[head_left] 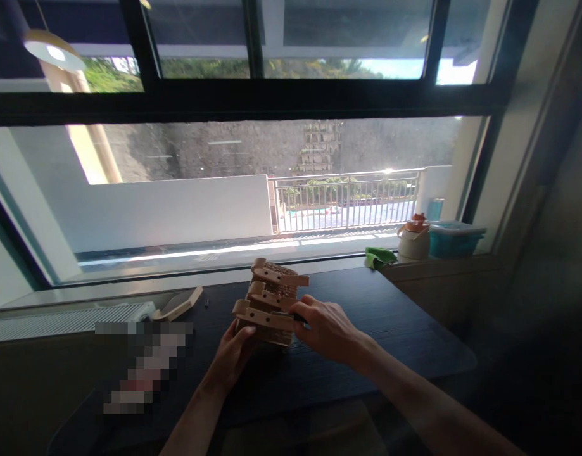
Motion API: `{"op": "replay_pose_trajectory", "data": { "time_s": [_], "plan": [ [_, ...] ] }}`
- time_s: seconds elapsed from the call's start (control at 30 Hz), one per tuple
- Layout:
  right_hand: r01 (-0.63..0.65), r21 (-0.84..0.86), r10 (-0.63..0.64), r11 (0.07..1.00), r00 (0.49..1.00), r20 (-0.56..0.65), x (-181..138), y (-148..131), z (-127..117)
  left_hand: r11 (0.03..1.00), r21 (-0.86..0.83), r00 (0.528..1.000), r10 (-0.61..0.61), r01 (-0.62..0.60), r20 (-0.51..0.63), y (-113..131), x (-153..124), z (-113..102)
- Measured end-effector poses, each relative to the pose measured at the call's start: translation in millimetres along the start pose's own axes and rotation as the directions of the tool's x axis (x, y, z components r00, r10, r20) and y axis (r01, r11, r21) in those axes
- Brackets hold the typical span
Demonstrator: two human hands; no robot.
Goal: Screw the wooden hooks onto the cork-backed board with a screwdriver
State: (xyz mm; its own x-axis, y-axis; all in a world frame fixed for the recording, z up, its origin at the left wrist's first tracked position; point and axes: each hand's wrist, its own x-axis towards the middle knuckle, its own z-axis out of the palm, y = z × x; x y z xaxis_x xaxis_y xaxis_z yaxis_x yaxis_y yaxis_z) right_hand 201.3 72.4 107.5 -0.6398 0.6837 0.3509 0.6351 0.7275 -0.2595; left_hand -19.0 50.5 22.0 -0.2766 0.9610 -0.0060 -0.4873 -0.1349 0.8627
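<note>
A light wooden model [270, 303], built of slats with curved arms sticking out, stands on the dark table [390, 329] near the window. My left hand [231, 358] grips its lower left side with the fingers curled round it. My right hand [326, 329] is closed at its right side, pinching a small dark thing [297, 318] against the model; what that thing is I cannot make out.
A loose curved wooden piece [179, 305] and a small dark pin [207, 303] lie left of the model. On the sill at the right stand a green cloth [379, 256], a round pot with an orange lid [413, 237] and a teal box [455, 239].
</note>
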Motion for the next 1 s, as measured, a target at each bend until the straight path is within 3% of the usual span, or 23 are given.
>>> {"op": "replay_pose_trajectory", "data": {
  "time_s": [0.17,0.67,0.83,1.0],
  "plan": [
    [0.108,-0.117,-0.097,0.987,0.990,0.100,8.0,-10.6,-11.1,1.000,0.007,1.000,0.009,-0.009,-0.024,3.0,-3.3,4.3],
    [0.258,-0.321,-0.179,0.911,0.950,0.255,20.9,-33.5,-14.3,0.999,0.032,1.000,0.010,-0.010,-0.007,3.5,-3.5,2.7],
    [0.378,-0.283,-0.283,0.881,0.903,0.324,38.3,-47.4,-22.4,0.997,0.063,0.998,-0.043,0.040,0.055,-0.1,-4.1,2.8],
    [0.327,-0.196,-0.211,0.925,0.868,0.450,72.8,-38.7,-33.4,0.992,0.101,0.994,-0.078,0.070,0.073,-2.6,-9.0,7.0]
  ]
}}
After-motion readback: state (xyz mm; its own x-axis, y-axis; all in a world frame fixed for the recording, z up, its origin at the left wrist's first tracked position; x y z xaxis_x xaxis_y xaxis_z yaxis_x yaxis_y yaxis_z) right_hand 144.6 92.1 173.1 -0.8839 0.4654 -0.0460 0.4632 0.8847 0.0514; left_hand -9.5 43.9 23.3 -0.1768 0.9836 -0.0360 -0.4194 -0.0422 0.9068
